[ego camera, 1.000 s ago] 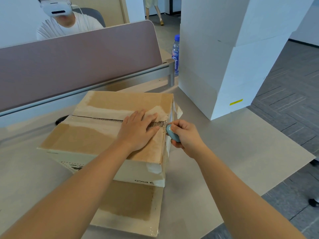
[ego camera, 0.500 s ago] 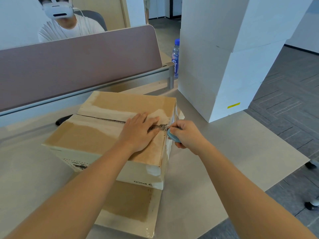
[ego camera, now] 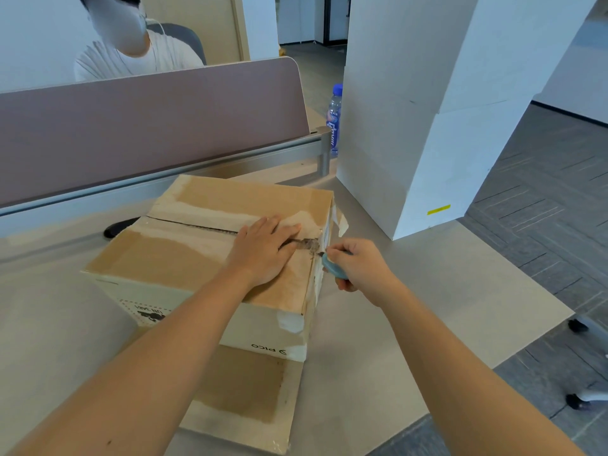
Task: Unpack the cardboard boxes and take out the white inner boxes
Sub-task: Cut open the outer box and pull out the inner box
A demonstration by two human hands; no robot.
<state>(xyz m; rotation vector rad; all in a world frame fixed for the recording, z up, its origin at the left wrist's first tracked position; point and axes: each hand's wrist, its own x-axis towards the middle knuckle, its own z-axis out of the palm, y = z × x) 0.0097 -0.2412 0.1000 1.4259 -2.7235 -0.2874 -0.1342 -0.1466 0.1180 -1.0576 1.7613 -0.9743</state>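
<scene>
From the head camera, I see the cardboard box [ego camera: 210, 258] sitting on the grey desk [ego camera: 411, 307], resting on a flattened piece of cardboard [ego camera: 243, 390]. My left hand [ego camera: 263, 250] lies flat and open on the box top, palm down, fingers spread over the taped centre seam [ego camera: 197, 227] near its right end. My right hand [ego camera: 357, 266] is closed around a small blue cutter [ego camera: 334, 268], held just beside the box's right edge, its tip touching the torn tape where the seam meets that edge. The flaps are still shut, and I cannot see any inner box within. A tall stack of white boxes [ego camera: 427, 126] stands on the desk's far right, well apart from my hands. A blue-capped bottle [ego camera: 334, 120] stands behind it, beside the desk divider [ego camera: 148, 126]. Another person [ego camera: 131, 57] sits beyond the divider.
</scene>
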